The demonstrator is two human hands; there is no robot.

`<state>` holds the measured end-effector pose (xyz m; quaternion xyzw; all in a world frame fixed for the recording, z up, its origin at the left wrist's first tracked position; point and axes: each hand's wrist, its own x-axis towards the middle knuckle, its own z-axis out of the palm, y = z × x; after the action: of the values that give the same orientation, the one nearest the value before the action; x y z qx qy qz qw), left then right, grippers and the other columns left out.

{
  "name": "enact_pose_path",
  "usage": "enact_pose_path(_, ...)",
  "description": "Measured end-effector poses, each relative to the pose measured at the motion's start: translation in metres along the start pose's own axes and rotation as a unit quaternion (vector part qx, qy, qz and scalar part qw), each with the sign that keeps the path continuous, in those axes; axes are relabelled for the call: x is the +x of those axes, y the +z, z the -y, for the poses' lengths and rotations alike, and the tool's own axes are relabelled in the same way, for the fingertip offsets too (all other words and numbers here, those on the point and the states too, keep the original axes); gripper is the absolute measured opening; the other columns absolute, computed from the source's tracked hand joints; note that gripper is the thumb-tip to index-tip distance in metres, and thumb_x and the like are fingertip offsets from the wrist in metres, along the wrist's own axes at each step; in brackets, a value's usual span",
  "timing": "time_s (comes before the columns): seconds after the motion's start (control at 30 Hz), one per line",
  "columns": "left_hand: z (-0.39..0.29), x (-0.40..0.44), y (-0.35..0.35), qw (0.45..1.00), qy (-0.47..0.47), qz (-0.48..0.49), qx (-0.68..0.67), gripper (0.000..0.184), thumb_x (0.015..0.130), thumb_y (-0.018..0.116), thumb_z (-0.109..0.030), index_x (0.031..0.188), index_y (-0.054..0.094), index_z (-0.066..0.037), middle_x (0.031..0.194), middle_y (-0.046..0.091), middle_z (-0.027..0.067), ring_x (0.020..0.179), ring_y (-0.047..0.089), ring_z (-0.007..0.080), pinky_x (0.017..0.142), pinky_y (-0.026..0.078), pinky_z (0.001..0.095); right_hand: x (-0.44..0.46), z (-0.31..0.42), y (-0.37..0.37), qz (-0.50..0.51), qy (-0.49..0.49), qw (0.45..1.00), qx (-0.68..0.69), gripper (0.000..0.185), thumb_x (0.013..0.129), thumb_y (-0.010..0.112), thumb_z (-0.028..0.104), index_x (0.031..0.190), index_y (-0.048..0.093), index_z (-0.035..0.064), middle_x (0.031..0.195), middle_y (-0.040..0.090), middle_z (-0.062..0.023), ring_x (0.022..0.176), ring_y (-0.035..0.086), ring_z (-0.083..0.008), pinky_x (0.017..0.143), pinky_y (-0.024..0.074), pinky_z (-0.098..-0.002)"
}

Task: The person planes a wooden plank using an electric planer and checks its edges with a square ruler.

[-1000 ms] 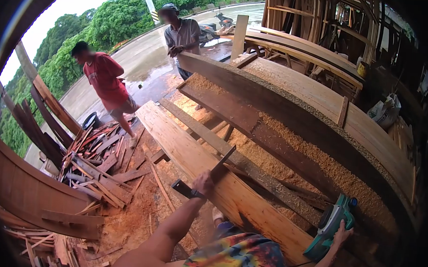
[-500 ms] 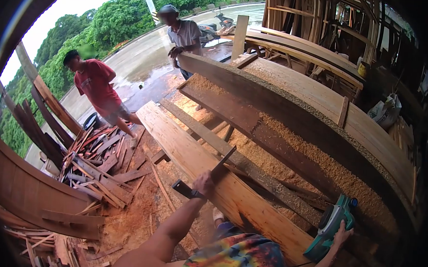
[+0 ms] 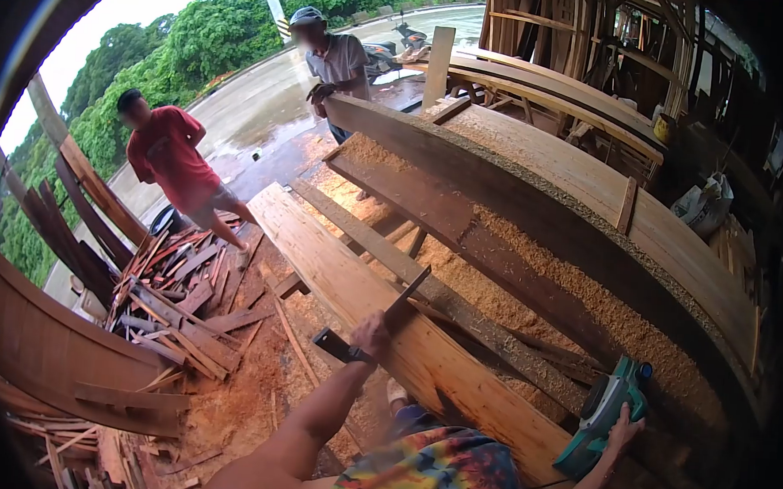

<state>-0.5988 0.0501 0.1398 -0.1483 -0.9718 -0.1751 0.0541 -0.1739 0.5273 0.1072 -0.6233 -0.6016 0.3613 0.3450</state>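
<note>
A long pale wooden plank lies lengthwise in front of me. My left hand is closed at its near edge on what looks like a try square; the thin dark blade crosses the plank, and a black stock juts out toward the left. My fingers partly hide where the two parts meet. On the right, the fingers of my right hand wrap round the handle of a teal electric planer. The planer is tipped on its side at the plank's near end.
A big dark board stands on edge beyond the plank, sawdust along it. Scrap wood is heaped at left. One person in a red shirt and another in a grey shirt, whose hand touches the board's far end, stand ahead.
The person in red has turned and shifted slightly left, more upright. The person in the cap has moved their head a little. My hands, the square and the planer stay practically still.
</note>
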Motion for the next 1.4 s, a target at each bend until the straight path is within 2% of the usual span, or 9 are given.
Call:
enact_pose_path(0.03,0.001,0.000,0.002,1.000,0.001,-0.005,0.000,0.016,0.088,0.044,-0.012,0.097,0.055,-0.006,0.095,0.065,0.0195,0.094,0.062,0.0386,0.078,0.049,0.0511,0.009,-0.017,0.007,-0.023,-0.029,0.999,0.008,0.081,0.087,0.068,0.037,0.146,0.030,-0.0041,0.108,0.053,-0.0174,0.083,0.051,-0.0238,0.068,0.0413,-0.0339)
enact_pose_path(0.1,0.004,0.001,0.007,1.000,0.002,-0.013,0.001,0.016,0.088,0.043,-0.013,0.097,0.056,-0.006,0.095,0.065,0.0193,0.094,0.062,0.0383,0.078,0.049,0.0508,0.019,-0.036,0.009,-0.040,-0.051,0.998,0.008,0.082,0.086,0.068,0.039,0.148,0.029,0.0001,0.091,0.058,-0.0121,0.063,0.052,-0.0180,0.051,0.0408,-0.0312)
enact_pose_path(0.5,0.004,0.000,0.008,1.000,0.003,-0.022,0.010,0.015,0.088,0.044,-0.012,0.096,0.056,-0.008,0.093,0.065,0.0169,0.092,0.063,0.0364,0.077,0.049,0.0497,0.030,-0.050,0.009,-0.043,-0.054,0.997,-0.019,0.077,0.086,0.068,0.038,0.145,0.034,0.0006,0.086,0.057,-0.0099,0.057,0.048,-0.0155,0.046,0.0372,-0.0295)
enact_pose_path(0.63,0.005,0.002,0.009,1.000,-0.001,-0.017,0.012,0.015,0.089,0.044,-0.013,0.095,0.056,-0.007,0.092,0.064,0.0172,0.091,0.063,0.0369,0.077,0.049,0.0498,0.019,-0.032,0.006,-0.031,-0.035,0.999,-0.007,0.077,0.086,0.068,0.037,0.145,0.034,0.0006,0.085,0.056,-0.0095,0.055,0.047,-0.0146,0.045,0.0363,-0.0290)
enact_pose_path(0.93,0.002,0.000,0.004,1.000,-0.006,-0.008,0.013,0.017,0.089,0.043,-0.012,0.097,0.056,-0.007,0.093,0.065,0.0180,0.092,0.063,0.0369,0.077,0.049,0.0499,0.031,-0.050,0.011,-0.053,-0.027,0.998,-0.026,0.078,0.086,0.068,0.036,0.146,0.032,0.0014,0.082,0.053,-0.0068,0.052,0.043,-0.0122,0.043,0.0333,-0.0278)
enact_pose_path(1.2,0.008,0.002,0.012,1.000,-0.001,-0.010,0.008,0.016,0.087,0.044,-0.012,0.098,0.056,-0.008,0.094,0.065,0.0168,0.092,0.063,0.0367,0.077,0.049,0.0501,0.033,-0.050,0.008,-0.031,-0.063,0.997,-0.013,0.072,0.086,0.069,0.035,0.141,0.039,0.0006,0.077,0.052,-0.0060,0.052,0.044,-0.0121,0.043,0.0335,-0.0279)
enact_pose_path(1.33,0.007,0.001,0.010,1.000,0.000,-0.015,0.006,0.017,0.087,0.044,-0.011,0.097,0.057,-0.008,0.094,0.065,0.0161,0.091,0.063,0.0369,0.076,0.049,0.0500,0.033,-0.052,0.012,-0.059,-0.059,0.997,0.005,0.068,0.086,0.069,0.034,0.138,0.042,-0.0001,0.075,0.052,-0.0053,0.051,0.045,-0.0120,0.042,0.0347,-0.0280)
enact_pose_path(1.4,0.008,0.001,0.012,1.000,0.002,-0.026,0.005,0.016,0.087,0.044,-0.011,0.096,0.057,-0.008,0.093,0.065,0.0161,0.090,0.063,0.0370,0.076,0.049,0.0501,0.011,-0.017,0.008,-0.022,-0.009,1.000,0.017,0.071,0.086,0.069,0.034,0.139,0.039,-0.0026,0.089,0.053,-0.0104,0.065,0.050,-0.0171,0.051,0.0404,-0.0304)
